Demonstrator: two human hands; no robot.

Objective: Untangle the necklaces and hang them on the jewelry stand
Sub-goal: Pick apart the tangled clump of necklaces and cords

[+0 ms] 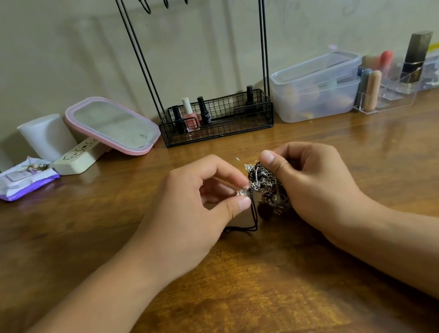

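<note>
Both hands over the wooden table (256, 287), just in front of the jewelry stand (198, 57). My right hand (312, 182) has fingers curled round the tangled necklaces (267, 188), thumb pressed on top of the clump; it's a mix of silver chain and darker chain, can't separate individual pieces in it. My left hand (191, 214) pinches a small silver clasp end (242, 191) between thumb and forefinger, right at the left edge of the clump. A black cord (248, 226) hangs from the tangle and loops down onto the table between my hands. Stand is upright against the wall, hooks along the top bar bare, wire basket at its base holding nail polish bottles (190, 114). Left of the stand: a pink-rimmed mirror (112, 124) tilted back and a wipes pack (22, 181). Right of it: a clear plastic container (316, 86) and a clear organiser (386, 88) with cosmetics.
</note>
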